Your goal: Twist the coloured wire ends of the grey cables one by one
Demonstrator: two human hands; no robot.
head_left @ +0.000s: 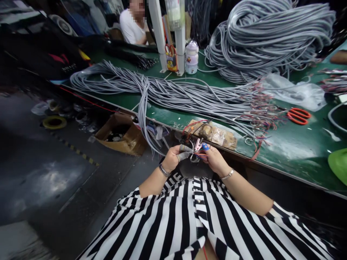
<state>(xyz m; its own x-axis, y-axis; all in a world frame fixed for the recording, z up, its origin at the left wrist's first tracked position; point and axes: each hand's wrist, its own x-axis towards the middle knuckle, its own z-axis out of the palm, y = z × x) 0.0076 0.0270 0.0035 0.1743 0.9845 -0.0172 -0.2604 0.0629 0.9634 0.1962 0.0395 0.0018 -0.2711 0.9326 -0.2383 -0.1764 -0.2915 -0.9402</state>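
My left hand (175,157) and my right hand (214,158) meet just below the front edge of the green table (292,144). Both are closed on the stripped end of a grey cable (143,119) with thin coloured wires (197,153) fanning out between them. The left fingers wear grey finger covers, and a blue cover shows on a right finger. The cable hangs off the table edge from a long bundle of grey cables (189,95) lying across the table.
A big coil of grey cable (268,36) is piled at the back right. Orange scissors (298,115), a clear plastic bag (298,92), a white bottle (191,57) and white posts (159,36) stand on the table. Another person (132,23) sits beyond. A cardboard box (121,135) lies on the floor.
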